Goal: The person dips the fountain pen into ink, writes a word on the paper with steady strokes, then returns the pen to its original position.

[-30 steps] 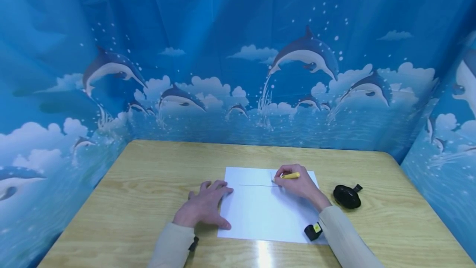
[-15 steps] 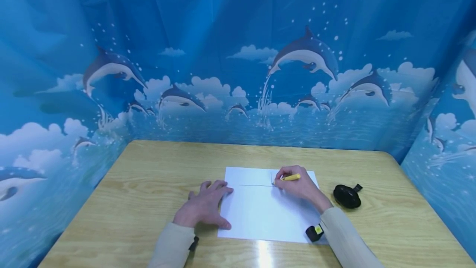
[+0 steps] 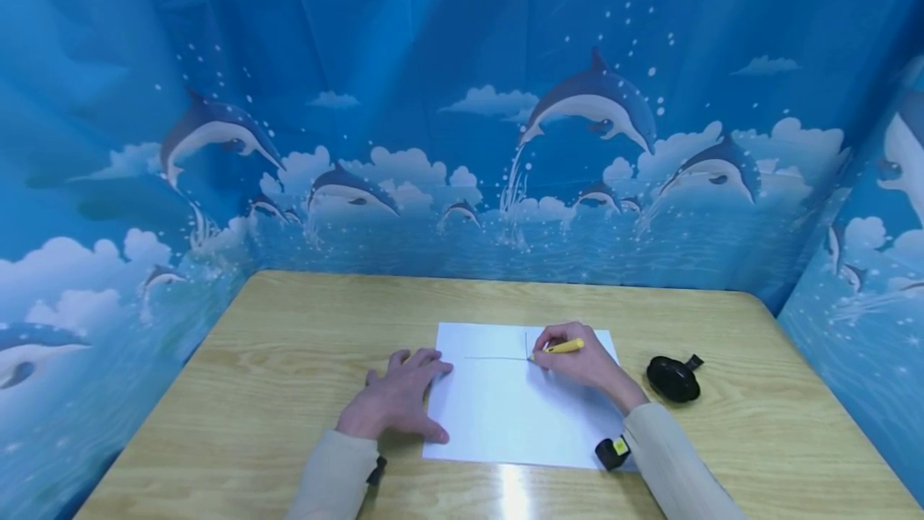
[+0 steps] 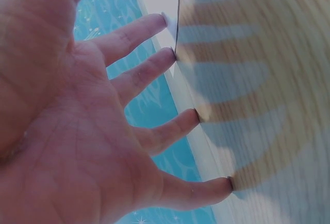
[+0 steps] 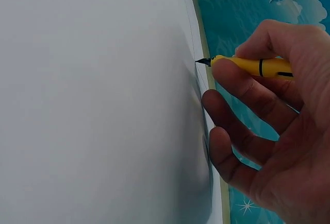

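A sheet of white paper (image 3: 505, 416) lies on the wooden table (image 3: 289, 335). My right hand (image 3: 581, 359) pinches a yellow fountain pen (image 5: 252, 66) between thumb and fingers. Its dark nib (image 5: 203, 61) meets the paper in the right wrist view. Drawn on the sheet are a thin horizontal line (image 3: 494, 358) and a short upright line (image 3: 526, 343), with the nib right where they come together. My left hand (image 3: 395, 404) spreads its fingers at the sheet's left edge; in the left wrist view two fingertips are at the paper and two touch the wood.
To the right of the sheet sits a black oval object (image 3: 674, 379) with a small tab. A black wrist camera with a yellow label (image 3: 612, 452) shows by the right sleeve, over the paper's lower corner. Behind the table hangs a blue dolphin-print curtain (image 3: 462, 143).
My right hand and the pen have shifted slightly toward me, lengthening the short upright line down to the horizontal one. The left hand has stayed in place.
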`<state>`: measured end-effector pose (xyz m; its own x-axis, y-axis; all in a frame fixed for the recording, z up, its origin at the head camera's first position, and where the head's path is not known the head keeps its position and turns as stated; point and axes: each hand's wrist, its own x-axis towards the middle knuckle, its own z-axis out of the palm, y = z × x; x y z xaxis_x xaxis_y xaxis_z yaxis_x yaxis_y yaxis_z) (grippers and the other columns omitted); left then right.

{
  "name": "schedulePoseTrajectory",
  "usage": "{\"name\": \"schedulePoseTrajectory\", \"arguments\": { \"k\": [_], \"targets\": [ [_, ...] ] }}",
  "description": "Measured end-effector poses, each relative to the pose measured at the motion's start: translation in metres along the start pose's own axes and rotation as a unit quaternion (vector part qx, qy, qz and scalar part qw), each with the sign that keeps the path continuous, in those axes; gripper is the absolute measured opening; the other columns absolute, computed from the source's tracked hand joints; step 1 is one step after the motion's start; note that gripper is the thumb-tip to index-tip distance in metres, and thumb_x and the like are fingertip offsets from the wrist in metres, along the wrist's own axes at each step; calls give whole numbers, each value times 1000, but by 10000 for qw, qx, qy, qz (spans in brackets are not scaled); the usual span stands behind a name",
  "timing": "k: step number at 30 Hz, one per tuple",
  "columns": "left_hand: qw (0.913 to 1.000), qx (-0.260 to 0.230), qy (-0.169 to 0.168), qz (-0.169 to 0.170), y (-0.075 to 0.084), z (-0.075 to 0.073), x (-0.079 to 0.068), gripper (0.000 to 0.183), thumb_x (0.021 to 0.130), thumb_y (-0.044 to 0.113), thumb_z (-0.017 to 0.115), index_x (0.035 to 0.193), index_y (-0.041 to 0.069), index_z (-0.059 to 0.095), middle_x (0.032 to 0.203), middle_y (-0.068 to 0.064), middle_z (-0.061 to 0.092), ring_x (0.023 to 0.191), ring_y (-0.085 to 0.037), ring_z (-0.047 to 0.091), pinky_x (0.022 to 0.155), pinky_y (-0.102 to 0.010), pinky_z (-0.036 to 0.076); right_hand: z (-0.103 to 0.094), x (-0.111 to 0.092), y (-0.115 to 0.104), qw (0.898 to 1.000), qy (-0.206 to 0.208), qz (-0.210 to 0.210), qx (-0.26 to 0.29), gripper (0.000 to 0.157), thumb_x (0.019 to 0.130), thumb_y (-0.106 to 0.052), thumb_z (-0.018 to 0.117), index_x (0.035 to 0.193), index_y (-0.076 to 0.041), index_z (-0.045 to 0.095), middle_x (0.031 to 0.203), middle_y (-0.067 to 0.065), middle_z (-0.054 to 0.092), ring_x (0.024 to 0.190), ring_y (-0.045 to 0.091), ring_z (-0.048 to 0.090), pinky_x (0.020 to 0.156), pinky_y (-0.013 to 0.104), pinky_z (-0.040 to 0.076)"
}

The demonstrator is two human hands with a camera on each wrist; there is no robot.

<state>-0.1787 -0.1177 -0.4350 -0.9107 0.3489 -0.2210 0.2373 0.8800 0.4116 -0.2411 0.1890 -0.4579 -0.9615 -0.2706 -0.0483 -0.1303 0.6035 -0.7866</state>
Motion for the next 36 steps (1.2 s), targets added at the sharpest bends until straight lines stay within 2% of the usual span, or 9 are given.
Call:
{"name": "schedulePoseTrajectory", "arguments": {
  "k": [20, 28, 36],
  "targets": [
    [10000, 34, -8, -30, 1, -2, 0, 99, 63, 54, 93, 148, 23, 53, 162, -5, 40, 149, -50, 28, 106, -90, 23, -1, -4, 2, 9987, -388, -278, 164, 6, 87, -17, 75, 89, -12, 75, 73, 1, 70, 64, 14, 55, 54, 21, 45],
    [9999, 25, -86, -75, 3, -2, 0, 97, 64, 53, 92, 148, 24, 53, 162, -6, 40, 149, -50, 29, 106, -90, 23, 1, -7, 1, 9975, -595, -279, 277, 7, 90, -17, 74, 92, -11, 74, 74, 1, 69, 64, 13, 55, 56, 21, 46],
    [10000, 19, -58, -71, 2, -1, 3, 96, 64, 54, 92, 147, 24, 54, 161, -6, 42, 148, -50, 30, 105, -90, 24, 3, -9, 2, 9961, -679, -464, 321, 5, 89, -15, 73, 91, -11, 74, 75, 3, 70, 61, 11, 56, 54, 20, 45]
  ]
}}
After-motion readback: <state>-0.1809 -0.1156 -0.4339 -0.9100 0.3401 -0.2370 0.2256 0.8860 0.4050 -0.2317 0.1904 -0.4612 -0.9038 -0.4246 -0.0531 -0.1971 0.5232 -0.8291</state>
